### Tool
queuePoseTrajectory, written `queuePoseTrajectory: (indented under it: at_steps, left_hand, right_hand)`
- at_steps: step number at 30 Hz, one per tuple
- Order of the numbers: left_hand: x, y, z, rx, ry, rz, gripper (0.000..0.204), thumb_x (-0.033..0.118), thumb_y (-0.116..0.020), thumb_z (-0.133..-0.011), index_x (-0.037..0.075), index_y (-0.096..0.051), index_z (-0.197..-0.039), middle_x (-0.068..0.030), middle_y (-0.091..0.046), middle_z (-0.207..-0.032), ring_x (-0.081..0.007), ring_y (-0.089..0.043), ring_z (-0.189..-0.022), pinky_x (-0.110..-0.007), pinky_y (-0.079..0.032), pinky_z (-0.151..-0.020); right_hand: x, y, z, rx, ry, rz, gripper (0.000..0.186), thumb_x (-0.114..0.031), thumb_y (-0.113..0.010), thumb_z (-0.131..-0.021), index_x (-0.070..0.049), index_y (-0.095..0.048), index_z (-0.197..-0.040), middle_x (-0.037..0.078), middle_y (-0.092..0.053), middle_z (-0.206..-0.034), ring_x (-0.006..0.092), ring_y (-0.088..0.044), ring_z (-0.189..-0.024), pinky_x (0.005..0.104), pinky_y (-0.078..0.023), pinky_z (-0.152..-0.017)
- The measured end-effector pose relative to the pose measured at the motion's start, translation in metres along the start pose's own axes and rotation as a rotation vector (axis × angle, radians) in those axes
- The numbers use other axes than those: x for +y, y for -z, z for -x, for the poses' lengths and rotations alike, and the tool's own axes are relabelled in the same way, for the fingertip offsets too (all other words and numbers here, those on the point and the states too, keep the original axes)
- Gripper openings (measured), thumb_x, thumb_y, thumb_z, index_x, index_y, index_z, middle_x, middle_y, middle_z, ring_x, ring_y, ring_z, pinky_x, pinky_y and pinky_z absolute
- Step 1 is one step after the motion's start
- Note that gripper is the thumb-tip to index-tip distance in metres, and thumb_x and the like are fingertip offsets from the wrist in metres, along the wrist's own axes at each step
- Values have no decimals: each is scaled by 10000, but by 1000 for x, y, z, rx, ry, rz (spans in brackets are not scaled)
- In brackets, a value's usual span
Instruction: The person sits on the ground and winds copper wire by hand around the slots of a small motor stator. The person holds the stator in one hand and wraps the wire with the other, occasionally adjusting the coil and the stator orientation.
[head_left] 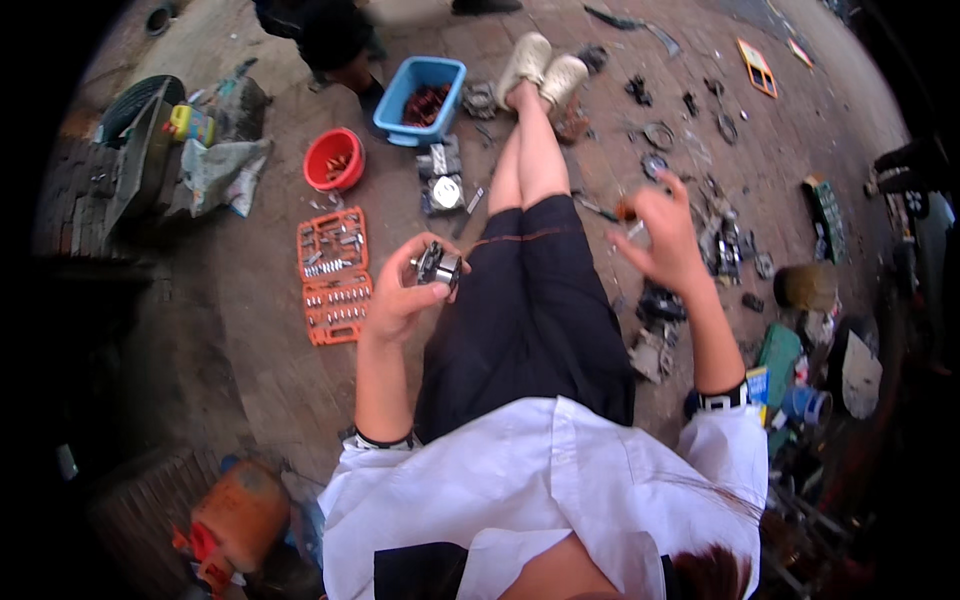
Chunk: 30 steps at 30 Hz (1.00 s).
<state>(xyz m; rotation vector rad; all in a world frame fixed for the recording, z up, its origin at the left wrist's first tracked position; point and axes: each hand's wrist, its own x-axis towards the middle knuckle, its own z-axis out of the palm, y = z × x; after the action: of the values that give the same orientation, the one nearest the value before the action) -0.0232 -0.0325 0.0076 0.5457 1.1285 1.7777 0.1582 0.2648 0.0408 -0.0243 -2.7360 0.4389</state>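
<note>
My left hand (398, 302) is closed around a small round metal part (440, 268), shiny silver on one side and dark on the other, held above my left thigh. My right hand (662, 238) is raised over the ground to the right of my knees, its thumb and fingers apart and curved. A small pale thing shows between thumb and fingers; whether it is touched or lies on the ground behind, I cannot make out. Left of my left hand, an orange socket set case (335, 280) lies unfolded, with rows of silver sockets.
A red bowl (318, 160) and a blue basin (391, 118) hold parts. Dark engine-like parts (728, 245) lie scattered on the right. An orange-red container (245, 510) stands lower left. Another person (335, 45) is at the top left.
</note>
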Motion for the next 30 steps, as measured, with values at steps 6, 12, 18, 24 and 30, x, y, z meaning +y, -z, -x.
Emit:
queuePoseTrajectory:
  at_steps: [6, 12, 18, 24, 30]
  left_hand:
    - [-9, 14, -6, 271, -32, 51, 398, 120, -718, -702, 25, -565, -1057, -83, -632, -919, -142, -578, -778, -266, -470, -656]
    - [-31, 18, -16, 296, 47, -56, 311, 73, -698, -749, 19, -556, -1020, -55, -623, -842, -112, -577, -707, -256, -476, -638]
    - [-41, -6, -14, 160, 206, -269, 338, 68, -732, -732, 34, -559, -1020, -32, -611, -898, -108, -581, -789, -243, -471, -705]
    - [-43, -23, -13, -69, 231, -359, 398, 87, -761, -700, 16, -561, -1036, -23, -585, -940, -108, -556, -887, -253, -449, -798]
    - [-27, -21, -9, -66, 168, -292, 406, 83, -764, -693, 23, -558, -1039, -26, -594, -949, -106, -563, -883, -252, -454, -804]
  right_hand:
    - [-38, -4, 20, 19, -119, -796, 269, -197, -721, -706, -77, -507, -597, -5, -481, -552, 134, -459, -551, 377, -368, -899]
    - [-74, -11, 17, -52, -176, -1591, 331, -327, -673, -811, -38, -557, -699, 14, -573, -633, 133, -543, -606, 369, -339, -958]
    - [-79, -11, -10, 423, -197, -1761, 842, -512, -608, -828, 88, -338, -1354, 205, -442, -1330, 278, -424, -1260, 400, -274, -1079]
    - [-54, -42, -5, 253, -219, -459, 819, -414, -683, -781, 72, -334, -1339, 206, -459, -1306, 307, -453, -1235, 485, -197, -1120]
    - [-58, -50, 12, 83, -138, -142, 500, -272, -760, -710, -12, -546, -1081, 109, -608, -1010, 260, -595, -997, 512, -215, -1104]
